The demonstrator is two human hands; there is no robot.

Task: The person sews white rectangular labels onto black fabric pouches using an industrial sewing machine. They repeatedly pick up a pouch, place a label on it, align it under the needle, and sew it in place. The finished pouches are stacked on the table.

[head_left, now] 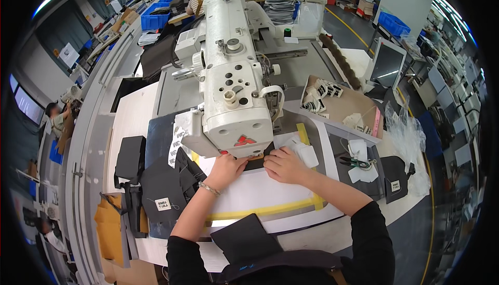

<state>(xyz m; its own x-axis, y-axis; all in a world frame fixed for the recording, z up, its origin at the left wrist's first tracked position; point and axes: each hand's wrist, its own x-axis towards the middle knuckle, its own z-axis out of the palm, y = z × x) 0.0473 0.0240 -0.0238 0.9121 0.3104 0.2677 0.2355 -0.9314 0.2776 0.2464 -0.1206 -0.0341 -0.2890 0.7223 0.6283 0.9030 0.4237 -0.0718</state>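
Observation:
Both my hands are under the head of a white sewing machine (234,93), at a small black fabric piece (254,164). My left hand (227,170) has bent fingers at the piece's left edge, its fingertips partly hidden by the machine head. From the right, my right hand (285,165) curls its fingers onto the same piece. Most of the fabric and the needle are hidden by the machine. Beneath my wrists lies a white sheet (249,194) bordered by yellow tape (265,210). A dark fabric panel (246,238) lies close to my body.
Dark fabric pieces with a white label (162,204) are piled at left, near mustard fabric (110,228). At right are a cardboard box (340,98) of labels, green-handled snippers (355,163), another labelled dark piece (393,178), clear plastic bags (408,144) and a screen (387,62).

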